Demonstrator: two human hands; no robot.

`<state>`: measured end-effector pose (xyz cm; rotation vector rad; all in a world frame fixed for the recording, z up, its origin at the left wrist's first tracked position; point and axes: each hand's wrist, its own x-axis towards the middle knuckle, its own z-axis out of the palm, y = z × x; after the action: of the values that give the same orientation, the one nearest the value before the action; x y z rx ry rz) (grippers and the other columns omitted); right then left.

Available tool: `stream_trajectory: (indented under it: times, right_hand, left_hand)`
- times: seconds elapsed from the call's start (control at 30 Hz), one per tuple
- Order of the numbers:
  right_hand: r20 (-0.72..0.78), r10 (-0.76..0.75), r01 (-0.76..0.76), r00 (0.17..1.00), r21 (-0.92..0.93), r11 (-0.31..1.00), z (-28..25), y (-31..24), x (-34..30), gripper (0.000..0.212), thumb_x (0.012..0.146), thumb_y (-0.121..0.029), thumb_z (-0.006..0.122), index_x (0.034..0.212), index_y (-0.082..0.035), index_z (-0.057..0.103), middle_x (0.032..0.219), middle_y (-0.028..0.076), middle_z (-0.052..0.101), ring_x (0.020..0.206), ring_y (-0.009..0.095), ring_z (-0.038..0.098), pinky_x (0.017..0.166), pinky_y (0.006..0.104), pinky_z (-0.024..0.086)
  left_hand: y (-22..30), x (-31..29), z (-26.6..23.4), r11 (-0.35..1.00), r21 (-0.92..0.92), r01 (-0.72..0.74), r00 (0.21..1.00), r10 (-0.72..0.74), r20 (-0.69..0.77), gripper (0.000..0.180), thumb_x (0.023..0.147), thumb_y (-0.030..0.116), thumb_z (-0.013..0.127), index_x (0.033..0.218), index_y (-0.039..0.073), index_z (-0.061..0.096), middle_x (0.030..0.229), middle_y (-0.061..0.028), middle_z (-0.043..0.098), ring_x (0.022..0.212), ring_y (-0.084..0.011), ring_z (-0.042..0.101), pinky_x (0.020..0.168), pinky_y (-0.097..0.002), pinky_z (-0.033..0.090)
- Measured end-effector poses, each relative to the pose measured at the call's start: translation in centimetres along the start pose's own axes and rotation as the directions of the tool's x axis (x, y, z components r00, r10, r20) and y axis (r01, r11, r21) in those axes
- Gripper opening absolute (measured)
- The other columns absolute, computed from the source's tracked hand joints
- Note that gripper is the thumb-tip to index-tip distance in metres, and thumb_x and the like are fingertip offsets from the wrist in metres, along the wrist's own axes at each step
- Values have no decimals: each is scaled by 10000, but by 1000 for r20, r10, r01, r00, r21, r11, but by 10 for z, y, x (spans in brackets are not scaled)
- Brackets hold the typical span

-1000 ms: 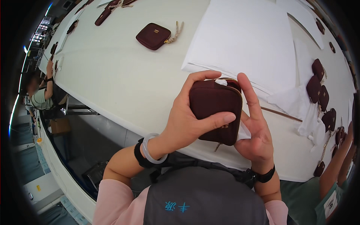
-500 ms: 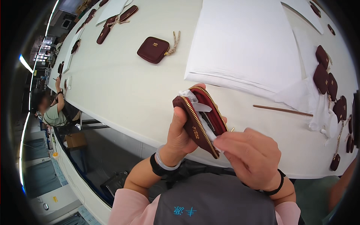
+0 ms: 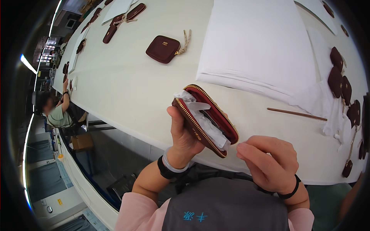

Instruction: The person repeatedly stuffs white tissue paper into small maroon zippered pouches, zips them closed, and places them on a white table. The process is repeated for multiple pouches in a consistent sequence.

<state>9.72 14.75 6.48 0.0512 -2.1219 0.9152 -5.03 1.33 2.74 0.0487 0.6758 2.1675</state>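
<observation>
One maroon pouch (image 3: 192, 128) is held above the near edge of the table, unzipped, its mouth turned up and showing a red lining. Its long axis slants from upper left to lower right, with two rows of gold zip teeth running along it and white paper (image 3: 211, 129) filling the gap between. One hand carries it: the left hand (image 3: 183, 136) grasps it from beneath, thumb on the near side. The right hand (image 3: 271, 161) is just beside the lower right end, fingers curled and tips brought together; I cannot tell whether they pinch anything. Beyond lies one flat maroon pouch with a beige strap (image 3: 163, 49), the strap pointing away at its right. To its right are one stack of white sheets (image 3: 254, 42), one thin brown rod (image 3: 296, 114) and crumpled white tissue (image 3: 325, 106). At least five dark pouches (image 3: 335, 81) line the right side of the white table (image 3: 123, 84); the rim hides the exact count. One co-worker (image 3: 59, 115) is at the far left
</observation>
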Motion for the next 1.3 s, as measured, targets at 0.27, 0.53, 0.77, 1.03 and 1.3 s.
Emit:
stream_trajectory:
  times: [0.27,0.53,0.77,1.03,1.3]
  right_hand:
    - [402,185,-221,897,44,974,-5,-14,9,478,771,-136,841,1217,-52,690,707,12,589,520,156,525,468,281,402]
    - [302,191,-234,934,115,965,-11,-20,9,458,834,-178,796,1254,-81,642,626,19,600,473,177,550,438,303,376]
    - [342,217,-215,914,-45,976,-4,-24,12,353,861,-170,768,1165,-64,625,638,25,623,489,172,583,425,302,370]
    - [360,370,-416,856,58,907,3,-16,23,228,881,-218,774,998,-73,643,549,60,556,410,209,504,422,300,357]
    - [485,662,-820,572,362,444,9,4,55,292,947,-272,720,784,-36,668,470,-14,511,377,32,436,371,208,302]
  left_hand:
    - [-5,-2,2,1000,-7,10,999,-10,-51,784,847,800,523,1231,118,560,1001,-74,671,871,-302,683,704,-417,589]
    - [1,-2,15,994,-65,92,982,-101,-161,676,896,741,536,1173,129,615,935,-56,688,806,-249,689,682,-373,590]
    - [5,2,15,975,-149,164,985,-171,-35,537,947,630,574,1187,152,620,1072,-24,694,974,-187,688,838,-406,602]
    - [4,-1,26,967,-95,237,955,-250,-162,470,1004,476,583,1260,82,600,1165,-123,663,1052,-263,669,885,-405,588]
    - [18,21,37,975,34,222,975,-222,-6,486,974,472,635,1227,67,548,1148,-98,658,1083,-214,649,977,-383,537]
